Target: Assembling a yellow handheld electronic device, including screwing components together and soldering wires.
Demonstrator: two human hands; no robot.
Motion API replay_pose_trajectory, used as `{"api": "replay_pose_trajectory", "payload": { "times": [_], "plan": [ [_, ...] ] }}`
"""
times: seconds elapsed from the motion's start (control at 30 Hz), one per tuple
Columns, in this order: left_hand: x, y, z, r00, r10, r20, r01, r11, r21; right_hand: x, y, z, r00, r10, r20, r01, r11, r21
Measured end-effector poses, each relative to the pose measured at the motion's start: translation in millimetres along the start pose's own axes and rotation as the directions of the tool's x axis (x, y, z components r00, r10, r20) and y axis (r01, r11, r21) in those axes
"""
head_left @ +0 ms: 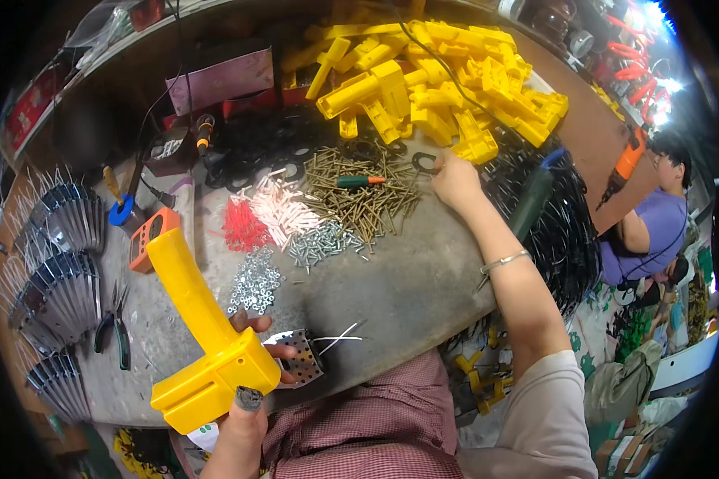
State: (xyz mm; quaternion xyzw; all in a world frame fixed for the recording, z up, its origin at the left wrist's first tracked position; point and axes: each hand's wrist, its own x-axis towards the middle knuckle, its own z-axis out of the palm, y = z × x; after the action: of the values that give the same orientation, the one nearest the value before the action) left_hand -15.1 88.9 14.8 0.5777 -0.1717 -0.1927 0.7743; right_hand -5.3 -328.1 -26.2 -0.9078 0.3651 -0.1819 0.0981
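The desk (411,283) carries nearly everything, with its bare stretch nearest the person, probably kept clear for handling. A big heap of yellow plastic parts (455,96) fills its far side, tumbled together, seemingly because they are plentiful and can be taken in any order. A thick bundle of black cords (559,231) lies along the right edge, likely to keep its length out of the middle. On the left, metal plates (60,295) stand fanned in rows, perhaps so that each lifts away singly. Smaller is the yellow handle (208,351), raised over the near left of the desk; beside it a perforated metal piece (303,359) trails white wires. Pliers (120,331) lie further left. The loose bits sit in heaps by kind, presumably for quick picking: brass screws (327,188) with a green and orange screwdriver (359,182) on top, white sleeves (284,211), red sleeves (244,227), silver screws (323,243) and nuts (256,279). The left hand (244,427) is closed around the handle's wide end, thumb on the near side, fingers behind; whether it also grips the metal piece I cannot tell. The right arm stretches forward, and the right hand (457,182) has finger and thumb drawn together, apparently pinching a black ring (425,163) just short of the yellow heap.
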Motion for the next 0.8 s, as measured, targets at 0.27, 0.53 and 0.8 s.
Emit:
{"api": "replay_pose_trajectory", "payload": {
  "times": [0.27, 0.53, 0.8],
  "plan": [
    [-2, 1, -2, 0.999, -0.031, -0.032, 0.031, 1.000, -0.002, -24, -16, -5, 0.959, -0.282, -0.028, 0.278, 0.917, 0.287],
    [-7, 4, -6, 0.999, -0.010, -0.034, 0.010, 1.000, -0.001, -22, 0, -30, 0.976, -0.216, -0.031, 0.215, 0.975, -0.050],
    [12, 10, -7, 0.969, -0.189, 0.157, 0.203, 0.976, -0.074, -167, -129, -120, 0.815, -0.490, 0.309, -0.253, 0.180, 0.951]
  ]
}}
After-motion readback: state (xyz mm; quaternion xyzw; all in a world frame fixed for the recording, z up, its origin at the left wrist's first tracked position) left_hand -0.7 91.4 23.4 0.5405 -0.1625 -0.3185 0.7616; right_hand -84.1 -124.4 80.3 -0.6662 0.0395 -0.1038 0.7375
